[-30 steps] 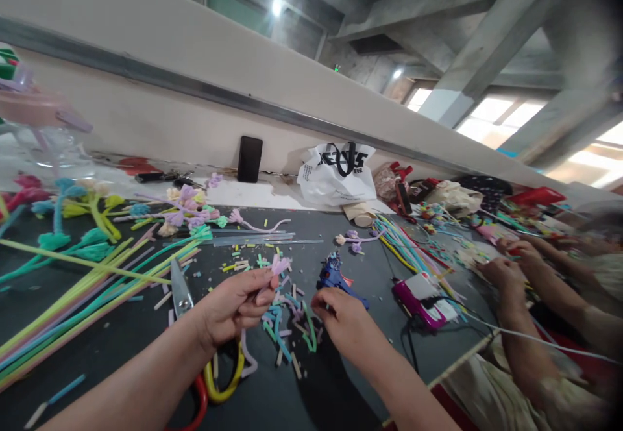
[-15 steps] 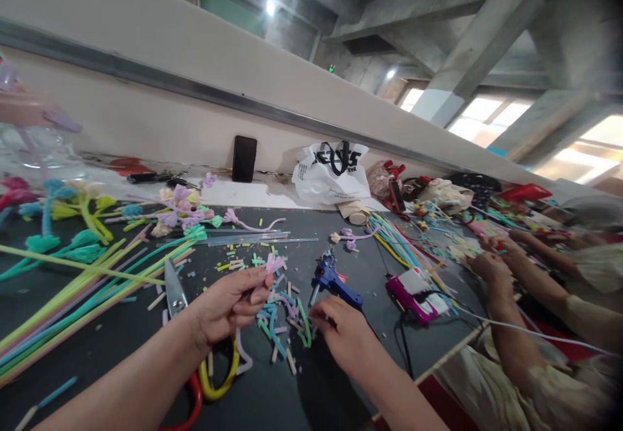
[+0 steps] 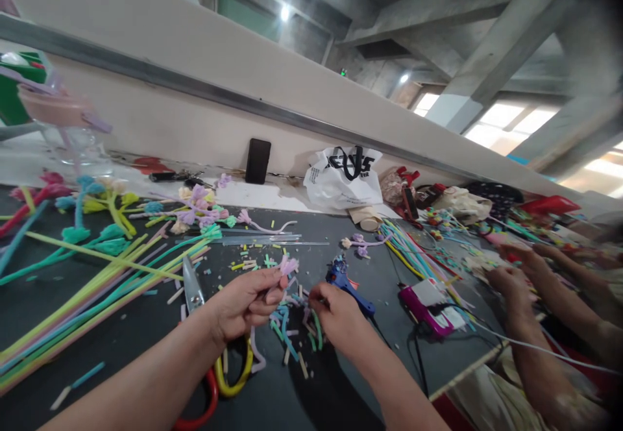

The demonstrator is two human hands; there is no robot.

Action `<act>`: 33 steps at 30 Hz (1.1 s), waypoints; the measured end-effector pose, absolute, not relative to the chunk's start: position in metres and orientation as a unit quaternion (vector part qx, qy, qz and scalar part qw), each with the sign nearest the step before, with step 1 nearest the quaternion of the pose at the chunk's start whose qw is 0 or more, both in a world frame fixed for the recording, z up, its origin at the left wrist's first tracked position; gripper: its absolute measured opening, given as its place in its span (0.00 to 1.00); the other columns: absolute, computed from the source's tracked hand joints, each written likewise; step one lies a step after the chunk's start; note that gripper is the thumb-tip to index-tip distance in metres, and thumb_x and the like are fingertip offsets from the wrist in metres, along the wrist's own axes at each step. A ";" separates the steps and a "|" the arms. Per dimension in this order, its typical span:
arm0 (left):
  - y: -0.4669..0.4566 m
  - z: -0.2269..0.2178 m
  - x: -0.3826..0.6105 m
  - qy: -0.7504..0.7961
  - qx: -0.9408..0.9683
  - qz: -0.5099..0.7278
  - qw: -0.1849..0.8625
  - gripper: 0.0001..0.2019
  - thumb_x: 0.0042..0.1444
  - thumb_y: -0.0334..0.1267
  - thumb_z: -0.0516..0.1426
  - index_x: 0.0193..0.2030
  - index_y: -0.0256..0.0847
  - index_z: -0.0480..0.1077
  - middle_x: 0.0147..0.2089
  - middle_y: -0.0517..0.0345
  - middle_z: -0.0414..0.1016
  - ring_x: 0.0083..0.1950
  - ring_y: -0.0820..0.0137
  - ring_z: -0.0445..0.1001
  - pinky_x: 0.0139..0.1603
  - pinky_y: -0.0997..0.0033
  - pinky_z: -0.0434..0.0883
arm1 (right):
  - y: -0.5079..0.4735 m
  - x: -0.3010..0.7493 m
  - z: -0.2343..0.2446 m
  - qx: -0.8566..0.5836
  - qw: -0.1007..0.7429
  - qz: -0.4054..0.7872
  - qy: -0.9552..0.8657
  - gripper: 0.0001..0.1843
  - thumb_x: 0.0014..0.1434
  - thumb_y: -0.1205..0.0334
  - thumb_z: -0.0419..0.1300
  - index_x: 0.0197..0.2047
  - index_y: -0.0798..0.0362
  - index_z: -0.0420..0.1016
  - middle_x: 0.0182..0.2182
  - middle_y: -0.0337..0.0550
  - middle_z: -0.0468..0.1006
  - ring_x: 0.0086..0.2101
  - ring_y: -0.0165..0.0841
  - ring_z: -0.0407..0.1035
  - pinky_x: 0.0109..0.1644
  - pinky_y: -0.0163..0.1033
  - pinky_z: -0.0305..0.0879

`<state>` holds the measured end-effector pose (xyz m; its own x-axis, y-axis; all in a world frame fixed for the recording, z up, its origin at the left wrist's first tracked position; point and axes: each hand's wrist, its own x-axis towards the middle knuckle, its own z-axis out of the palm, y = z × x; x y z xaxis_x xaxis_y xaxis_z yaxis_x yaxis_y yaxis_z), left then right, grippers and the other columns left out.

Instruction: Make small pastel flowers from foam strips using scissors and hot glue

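Observation:
My left hand (image 3: 256, 304) pinches a small lilac-pink pipe-cleaner flower (image 3: 288, 266) upright between thumb and fingers. To its right, my right hand (image 3: 335, 317) hovers over a pile of cut pipe-cleaner pieces (image 3: 285, 327), with fingers curled together. Whatever sits between those fingertips is hidden or too small to name. Just behind the right hand lies a blue glue gun (image 3: 357, 296), partly covered by it. Scissors (image 3: 233, 379) with red and yellow handles lie under my left forearm, their blade showing beyond it.
Long pipe cleaners (image 3: 111, 288) and finished flowers (image 3: 199, 207) spread over the left side. A phone (image 3: 257, 161) leans on the wall beside a white bag (image 3: 343, 181). At right are a purple power strip (image 3: 423, 311) with cables and a co-worker's hands (image 3: 511, 278).
My right hand has moved left and slightly away from me, closer to my left hand. The left hand still holds the flower. The view has shifted a little to the left.

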<state>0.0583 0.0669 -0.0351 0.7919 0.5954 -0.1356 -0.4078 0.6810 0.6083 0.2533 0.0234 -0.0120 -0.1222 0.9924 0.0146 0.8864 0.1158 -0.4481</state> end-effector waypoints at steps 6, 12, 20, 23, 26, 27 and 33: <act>0.068 -0.034 0.058 0.168 0.278 0.279 0.904 0.08 0.56 0.38 0.50 0.31 0.36 0.63 0.20 0.68 0.54 0.14 0.87 0.41 0.11 0.86 0.38 | 0.018 0.250 -0.012 -0.642 0.160 0.190 -0.725 0.06 0.54 0.70 0.49 0.29 0.52 0.64 0.23 0.38 0.71 0.26 0.29 0.63 0.29 0.31 0.53; 0.068 -0.034 0.058 0.169 0.274 0.278 0.905 0.07 0.56 0.38 0.51 0.31 0.36 0.63 0.21 0.68 0.55 0.14 0.87 0.41 0.11 0.85 0.38 | 0.012 0.252 -0.011 -0.651 0.157 0.209 -0.713 0.05 0.53 0.70 0.50 0.28 0.52 0.64 0.24 0.38 0.70 0.26 0.29 0.63 0.30 0.31 0.53; 0.067 -0.034 0.057 0.152 0.245 0.317 0.904 0.07 0.56 0.36 0.50 0.31 0.36 0.63 0.20 0.68 0.54 0.13 0.87 0.41 0.11 0.86 0.39 | 0.013 0.243 -0.017 -0.614 0.172 0.235 -0.734 0.06 0.50 0.72 0.51 0.29 0.53 0.65 0.25 0.38 0.70 0.28 0.29 0.64 0.31 0.32 0.55; 0.069 -0.030 0.055 0.137 0.223 0.341 0.903 0.07 0.57 0.36 0.50 0.31 0.35 0.63 0.19 0.69 0.53 0.13 0.88 0.41 0.11 0.87 0.40 | 0.032 0.242 -0.007 -0.621 0.207 0.200 -0.729 0.04 0.51 0.69 0.50 0.29 0.52 0.63 0.23 0.37 0.69 0.26 0.30 0.63 0.29 0.32 0.55; 0.073 -0.021 0.048 0.134 0.215 0.378 0.891 0.08 0.58 0.35 0.48 0.31 0.35 0.63 0.20 0.69 0.53 0.13 0.87 0.42 0.11 0.86 0.40 | 0.058 0.237 0.011 -0.637 0.243 0.222 -0.697 0.03 0.51 0.68 0.50 0.27 0.51 0.61 0.19 0.34 0.68 0.22 0.29 0.64 0.27 0.32 0.56; 0.075 -0.018 0.046 0.135 0.214 0.392 0.884 0.08 0.59 0.35 0.48 0.31 0.35 0.64 0.20 0.69 0.53 0.13 0.87 0.42 0.11 0.86 0.40 | 0.067 0.235 0.016 -0.644 0.255 0.251 -0.677 0.04 0.49 0.69 0.51 0.26 0.51 0.61 0.16 0.33 0.67 0.20 0.28 0.64 0.25 0.32 0.56; 0.084 -0.016 0.034 0.148 0.199 0.459 0.853 0.09 0.60 0.36 0.47 0.32 0.35 0.63 0.20 0.69 0.53 0.13 0.87 0.42 0.11 0.86 0.39 | 0.101 0.222 0.008 -0.633 0.304 0.321 -0.635 0.06 0.44 0.72 0.53 0.25 0.51 0.63 0.14 0.30 0.66 0.17 0.27 0.64 0.24 0.31 0.59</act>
